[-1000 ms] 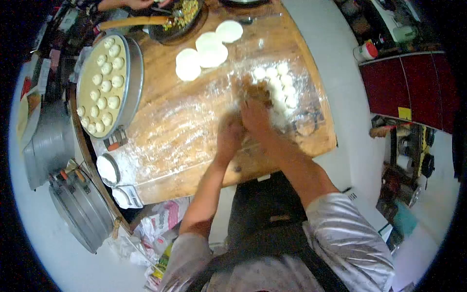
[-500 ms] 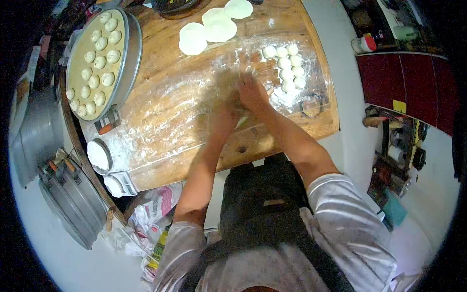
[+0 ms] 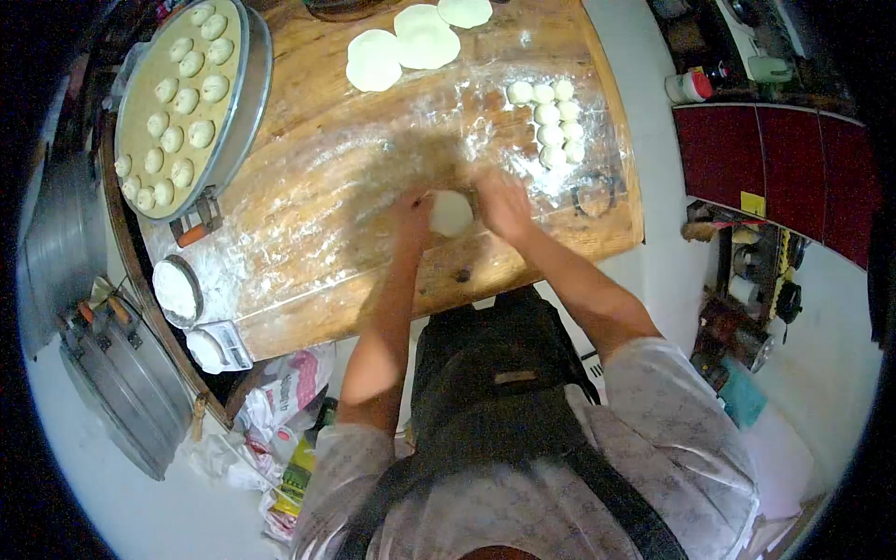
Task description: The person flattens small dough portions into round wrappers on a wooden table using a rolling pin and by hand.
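Note:
A small round dough wrapper (image 3: 452,214) is between my hands near the front of the floured board. At its left edge, my left hand (image 3: 412,214) has its fingers closed on the rim. My right hand (image 3: 505,205) is curled just to the right of the wrapper. Motion blurs its fingers, and whatever they wrap around is hidden. Farther back on the right, several dough balls (image 3: 548,114) are grouped in rows on flour. Rolled dough wrappers (image 3: 374,61) lie at the back, some overlapping.
A round steamer tray (image 3: 254,131) of filled buns stands at the board's left. A flour bowl (image 3: 177,291) and a small scale (image 3: 219,347) are at the left front corner. Steamer lids or pans (image 3: 126,383) and plastic bags (image 3: 280,401) sit below. Dark red cabinets (image 3: 789,168) line the right.
My hands have moved apart, and the wrapper now shows between them. My right hand has shifted slightly toward me and right. The whole view has shifted a little.

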A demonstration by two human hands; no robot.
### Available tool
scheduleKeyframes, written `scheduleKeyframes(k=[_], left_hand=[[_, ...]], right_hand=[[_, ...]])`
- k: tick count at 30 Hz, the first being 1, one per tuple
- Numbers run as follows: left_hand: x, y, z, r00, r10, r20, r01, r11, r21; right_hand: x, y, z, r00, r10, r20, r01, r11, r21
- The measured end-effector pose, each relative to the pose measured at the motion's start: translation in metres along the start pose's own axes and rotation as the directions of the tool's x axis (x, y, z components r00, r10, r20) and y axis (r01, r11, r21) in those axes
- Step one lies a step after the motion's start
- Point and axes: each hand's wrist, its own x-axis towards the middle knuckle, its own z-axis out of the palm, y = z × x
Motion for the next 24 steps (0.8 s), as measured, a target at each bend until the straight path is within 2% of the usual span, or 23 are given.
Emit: scheduleKeyframes(k=[1,2,3,4,5,6,7,8,9,10,11,12,13,14,15,16,17,18,19,20,22,24], left_hand=[[-0.005,-0.055,0.023,0.998,-0.051,-0.021,0.045,0.973,-0.227],[-0.009,-0.084,0.037,0.994,-0.108,-0.025,0.086,0.893,-0.442],[-0.018,-0.060,0.036,0.993,-0.120,-0.021,0.098,0.891,-0.444],[-0.036,-0.012,0.025,0.968,-0.095,-0.233,0.036,0.970,-0.242],[-0.041,0.016,0.005,0.943,-0.057,-0.329,0.016,0.992,-0.127],[-0.046,0.042,-0.013,0.907,-0.018,-0.422,0.017,1.000,-0.007],[-0.032,0.056,-0.030,0.989,0.004,-0.147,0.017,0.990,0.140],[-0.022,0.055,-0.032,1.000,-0.001,-0.004,0.002,0.978,0.210],[-0.011,0.054,-0.034,0.990,-0.006,0.139,-0.033,0.962,0.272],[-0.008,0.038,-0.027,0.999,0.003,0.051,-0.010,0.993,0.122],[-0.006,0.022,-0.022,0.999,-0.003,-0.045,0.001,0.999,-0.038],[-0.013,0.011,-0.023,0.999,-0.001,-0.052,-0.002,0.999,-0.047],[-0.028,0.000,-0.026,0.989,-0.143,-0.040,0.125,0.948,-0.294],[-0.031,0.006,-0.028,0.977,-0.214,-0.017,0.188,0.893,-0.409],[-0.035,0.013,-0.030,0.959,-0.284,0.006,0.246,0.819,-0.518],[-0.040,0.043,-0.038,0.928,-0.372,0.008,0.334,0.822,-0.462],[-0.042,0.047,-0.039,0.908,-0.418,0.010,0.382,0.820,-0.427],[-0.045,0.052,-0.040,0.887,-0.462,0.012,0.430,0.813,-0.392],[-0.039,0.044,-0.036,0.987,-0.150,-0.066,0.137,0.977,-0.166],[-0.028,0.035,-0.031,0.978,0.197,-0.069,-0.191,0.978,0.079],[-0.009,-0.002,-0.023,0.982,0.187,-0.013,-0.184,0.976,0.111],[-0.011,-0.024,-0.020,0.986,0.163,0.029,-0.166,0.978,0.128]], right_hand=[[-0.015,0.000,-0.008,0.993,-0.048,0.110,0.054,0.997,-0.053],[-0.008,0.003,-0.005,0.993,-0.049,0.111,0.056,0.997,-0.058],[-0.001,0.007,0.010,0.977,-0.150,-0.151,0.129,0.982,-0.139],[0.004,0.005,0.026,0.887,-0.246,-0.390,0.169,0.960,-0.222],[0.027,-0.001,0.026,0.997,0.079,0.005,-0.078,0.995,-0.063],[0.057,-0.018,0.023,0.977,0.211,-0.037,-0.209,0.977,0.037],[0.077,-0.030,0.021,0.938,0.339,-0.070,-0.328,0.935,0.136],[0.078,-0.027,0.021,0.939,0.335,-0.074,-0.324,0.937,0.133],[0.076,-0.025,0.022,0.974,0.218,-0.060,-0.211,0.972,0.104],[0.070,-0.024,0.024,0.994,0.103,-0.036,-0.100,0.992,0.079],[0.044,-0.021,0.020,0.994,0.102,-0.036,-0.099,0.992,0.075],[0.002,-0.013,0.012,0.998,-0.020,-0.063,0.020,1.000,0.006],[-0.019,-0.008,0.006,0.987,-0.141,-0.081,0.135,0.988,-0.068],[-0.012,-0.007,0.004,0.986,-0.146,-0.079,0.141,0.987,-0.074],[-0.001,-0.007,0.007,0.975,-0.163,-0.151,0.152,0.985,-0.084],[0.007,-0.012,0.013,0.961,-0.167,-0.221,0.152,0.985,-0.083],[0.028,-0.020,0.021,0.964,-0.153,-0.215,0.141,0.987,-0.071],[0.060,-0.027,0.030,0.979,0.036,-0.202,-0.037,0.999,0.001],[0.074,-0.031,0.035,0.960,0.217,-0.176,-0.209,0.976,0.063],[0.075,-0.031,0.033,0.960,0.212,-0.181,-0.204,0.977,0.062],[0.070,-0.035,0.026,0.994,0.058,-0.088,-0.041,0.983,0.178],[0.009,-0.016,0.025,0.955,-0.156,-0.253,0.134,0.986,-0.101]])
